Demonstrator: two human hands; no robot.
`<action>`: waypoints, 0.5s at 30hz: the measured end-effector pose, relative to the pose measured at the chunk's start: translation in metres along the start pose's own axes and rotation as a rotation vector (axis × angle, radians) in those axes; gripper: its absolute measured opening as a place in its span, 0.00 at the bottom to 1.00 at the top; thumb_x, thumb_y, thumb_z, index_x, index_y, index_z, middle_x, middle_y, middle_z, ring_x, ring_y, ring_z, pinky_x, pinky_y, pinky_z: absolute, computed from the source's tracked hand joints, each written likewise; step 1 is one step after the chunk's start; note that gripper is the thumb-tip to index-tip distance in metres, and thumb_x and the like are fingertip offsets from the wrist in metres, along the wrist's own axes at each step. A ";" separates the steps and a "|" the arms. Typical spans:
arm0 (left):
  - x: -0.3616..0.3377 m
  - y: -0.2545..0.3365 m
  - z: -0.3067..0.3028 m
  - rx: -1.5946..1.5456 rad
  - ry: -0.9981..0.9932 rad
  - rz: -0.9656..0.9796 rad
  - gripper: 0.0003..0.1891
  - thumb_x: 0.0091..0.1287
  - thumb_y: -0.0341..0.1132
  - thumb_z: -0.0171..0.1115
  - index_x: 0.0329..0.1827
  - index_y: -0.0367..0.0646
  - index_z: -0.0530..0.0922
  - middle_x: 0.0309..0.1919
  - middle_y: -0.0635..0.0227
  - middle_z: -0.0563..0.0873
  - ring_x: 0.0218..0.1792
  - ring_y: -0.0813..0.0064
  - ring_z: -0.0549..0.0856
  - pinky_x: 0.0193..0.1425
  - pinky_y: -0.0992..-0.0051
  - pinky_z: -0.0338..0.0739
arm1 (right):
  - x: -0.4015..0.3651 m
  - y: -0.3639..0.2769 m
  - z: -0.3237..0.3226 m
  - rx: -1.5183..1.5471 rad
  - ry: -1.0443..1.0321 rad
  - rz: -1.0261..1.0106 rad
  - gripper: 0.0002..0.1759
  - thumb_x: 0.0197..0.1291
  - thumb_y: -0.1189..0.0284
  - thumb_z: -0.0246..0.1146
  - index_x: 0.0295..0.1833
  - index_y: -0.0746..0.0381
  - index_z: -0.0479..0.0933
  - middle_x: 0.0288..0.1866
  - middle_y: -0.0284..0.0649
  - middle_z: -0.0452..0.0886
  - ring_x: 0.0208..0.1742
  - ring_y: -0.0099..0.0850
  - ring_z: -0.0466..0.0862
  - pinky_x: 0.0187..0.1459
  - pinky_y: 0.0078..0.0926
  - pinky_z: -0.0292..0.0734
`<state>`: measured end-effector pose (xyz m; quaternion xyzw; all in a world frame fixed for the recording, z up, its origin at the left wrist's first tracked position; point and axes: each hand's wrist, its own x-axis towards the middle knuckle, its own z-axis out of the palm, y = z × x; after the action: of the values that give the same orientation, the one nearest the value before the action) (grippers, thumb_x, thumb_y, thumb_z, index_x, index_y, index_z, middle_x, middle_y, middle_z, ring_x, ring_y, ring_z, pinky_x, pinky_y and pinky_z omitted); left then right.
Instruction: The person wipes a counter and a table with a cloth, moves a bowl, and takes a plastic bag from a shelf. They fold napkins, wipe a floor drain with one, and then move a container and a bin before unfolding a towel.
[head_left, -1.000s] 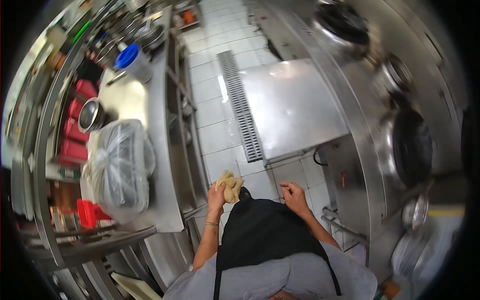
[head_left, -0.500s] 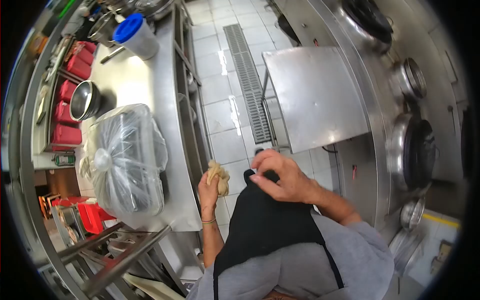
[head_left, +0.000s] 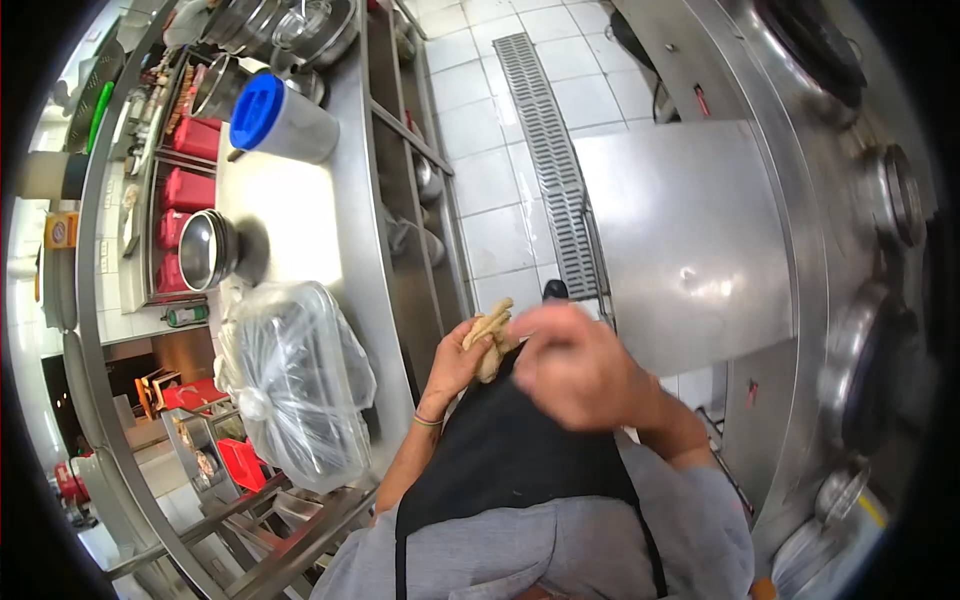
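My left hand (head_left: 452,366) is closed round a crumpled beige cloth (head_left: 489,345), which sticks out above and below the fingers. Close beside the cloth, on its right, is my right hand (head_left: 580,372). Motion blurs its curled fingers, and I cannot make out whether they hold anything or touch the cloth. Both hands are in front of the black apron (head_left: 500,455) over a grey shirt.
Along the left runs a steel counter (head_left: 345,215) with a plastic-wrapped container (head_left: 305,385), stacked metal bowls (head_left: 205,250) and a blue-lidded tub (head_left: 300,125). A steel table (head_left: 690,240) stands to the right. A floor drain (head_left: 545,150) lies between them.
My left hand has brought the cloth to the right, closer to my right hand. The right hand now looks larger and blurred. The whole view has shifted, with the counter appearing farther right.
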<state>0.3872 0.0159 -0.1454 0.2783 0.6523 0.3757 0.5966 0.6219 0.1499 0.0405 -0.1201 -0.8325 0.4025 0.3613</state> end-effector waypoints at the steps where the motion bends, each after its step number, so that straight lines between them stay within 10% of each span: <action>1: 0.008 0.019 -0.002 0.018 0.013 0.010 0.22 0.73 0.33 0.63 0.68 0.34 0.75 0.51 0.66 0.87 0.49 0.80 0.84 0.54 0.77 0.80 | -0.011 0.028 0.012 0.142 0.116 0.245 0.14 0.62 0.78 0.65 0.53 0.64 0.79 0.43 0.42 0.81 0.39 0.34 0.85 0.45 0.33 0.81; 4: 0.035 0.061 -0.004 0.080 0.023 0.037 0.22 0.74 0.34 0.63 0.68 0.35 0.75 0.51 0.67 0.87 0.49 0.81 0.84 0.53 0.77 0.80 | -0.052 0.105 0.038 0.194 0.051 0.751 0.20 0.63 0.73 0.67 0.61 0.64 0.76 0.52 0.45 0.79 0.42 0.31 0.83 0.46 0.30 0.81; 15: 0.176 0.177 -0.001 0.374 -0.198 0.286 0.19 0.76 0.36 0.60 0.66 0.38 0.76 0.47 0.59 0.89 0.48 0.76 0.85 0.53 0.72 0.79 | 0.020 0.203 0.060 0.292 0.121 0.847 0.48 0.58 0.61 0.75 0.77 0.67 0.58 0.67 0.55 0.74 0.61 0.43 0.81 0.60 0.37 0.78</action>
<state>0.3477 0.2585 -0.1004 0.5087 0.6027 0.3001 0.5366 0.5479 0.2561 -0.1279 -0.4213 -0.6220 0.6203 0.2257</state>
